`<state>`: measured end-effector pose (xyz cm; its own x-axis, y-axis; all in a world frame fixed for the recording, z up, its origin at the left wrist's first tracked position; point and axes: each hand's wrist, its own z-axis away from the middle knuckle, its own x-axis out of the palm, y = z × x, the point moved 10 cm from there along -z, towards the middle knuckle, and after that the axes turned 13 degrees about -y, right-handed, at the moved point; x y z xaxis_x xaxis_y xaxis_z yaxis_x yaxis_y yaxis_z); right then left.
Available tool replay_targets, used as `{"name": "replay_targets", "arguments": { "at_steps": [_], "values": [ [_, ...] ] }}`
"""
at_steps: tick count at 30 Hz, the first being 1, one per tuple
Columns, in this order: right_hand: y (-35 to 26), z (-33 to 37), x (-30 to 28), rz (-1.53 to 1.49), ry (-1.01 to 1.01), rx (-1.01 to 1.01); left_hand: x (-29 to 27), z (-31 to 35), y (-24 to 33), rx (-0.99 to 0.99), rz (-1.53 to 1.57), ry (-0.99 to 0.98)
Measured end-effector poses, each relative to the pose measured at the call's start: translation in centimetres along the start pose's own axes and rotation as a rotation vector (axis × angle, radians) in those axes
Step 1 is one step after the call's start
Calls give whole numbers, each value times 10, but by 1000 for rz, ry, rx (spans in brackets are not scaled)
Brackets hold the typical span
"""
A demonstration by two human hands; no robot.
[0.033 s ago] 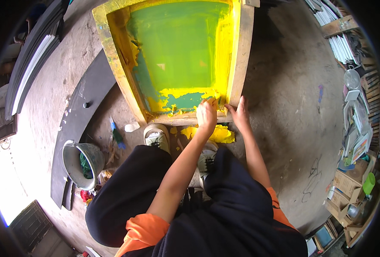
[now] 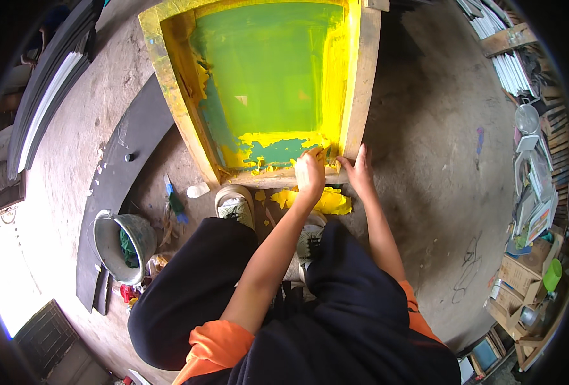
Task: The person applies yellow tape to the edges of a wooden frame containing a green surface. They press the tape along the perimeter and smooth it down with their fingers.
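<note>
A wooden screen-printing frame [image 2: 364, 77] stands tilted before me, its green mesh [image 2: 271, 70] bordered by thick yellow smears. Inside its near right corner, my left hand [image 2: 310, 174] is closed, fingertips together at a small yellow-orange piece whose kind I cannot make out. My right hand [image 2: 359, 172] grips the same corner from outside, thumb over the near bar and fingers along the right side. Under the near bar, a crumpled yellow sheet [image 2: 333, 201] lies on the floor by my shoe [image 2: 310, 240]. Yellow flakes cling along the mesh's lower edge.
A grey bucket [image 2: 138, 240] with dark green cloth inside lies tipped at the left, near a curved black board [image 2: 121, 151]. A small white cup [image 2: 198, 190] and a blue-green tool [image 2: 175, 204] are beside my left shoe. Cardboard boxes [image 2: 515, 279] and stacked goods line the right wall.
</note>
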<state>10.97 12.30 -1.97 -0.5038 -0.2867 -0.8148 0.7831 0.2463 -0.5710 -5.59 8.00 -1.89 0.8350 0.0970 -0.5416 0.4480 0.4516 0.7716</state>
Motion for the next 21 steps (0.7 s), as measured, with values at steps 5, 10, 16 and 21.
{"name": "replay_targets", "arguments": {
  "at_steps": [5,10,16,21],
  "values": [
    [-3,-15,4,-83,-63,74,58,-8,-52,-399,1195,56],
    [-5,-17,2,-174,-156,114,113,-18,-11,-553,2084,-305],
    [-9,-19,6,-302,-178,141,110,-23,-55,-667,1855,240],
    [9,-18,10,-230,-232,198,78,-9,-54,-576,1312,231]
  ]
}}
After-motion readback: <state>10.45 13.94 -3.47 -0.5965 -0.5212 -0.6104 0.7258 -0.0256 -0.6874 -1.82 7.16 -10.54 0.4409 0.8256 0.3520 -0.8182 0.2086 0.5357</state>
